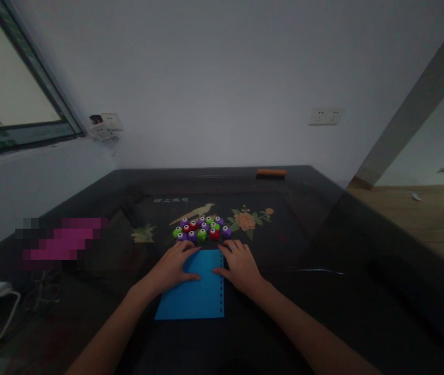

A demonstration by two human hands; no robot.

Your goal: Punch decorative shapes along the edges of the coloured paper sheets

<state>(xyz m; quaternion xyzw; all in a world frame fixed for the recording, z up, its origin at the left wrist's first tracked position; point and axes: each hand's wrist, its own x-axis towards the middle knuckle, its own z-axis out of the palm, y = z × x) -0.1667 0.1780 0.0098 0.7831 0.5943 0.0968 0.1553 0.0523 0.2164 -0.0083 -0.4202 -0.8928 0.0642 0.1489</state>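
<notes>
While both hands lie flat on the blue sheet (194, 291) near the front of the dark table (323, 234), the left hand (173, 265) spreads open on its far left corner and the right hand (239, 265) presses, fingers loose, at the hole-punched right edge. The sheet seems to be getting squared up; next, a steady press and a reach to the small coloured punches (202, 228) clustered just beyond.

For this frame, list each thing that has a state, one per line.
blue sheet: flat on the table, row of holes along its right edge
left hand: open, palm down on the sheet
right hand: open, fingers on the sheet's right edge
small punches: clustered beyond the sheet, untouched
orange bar: lying at the far edge
</notes>
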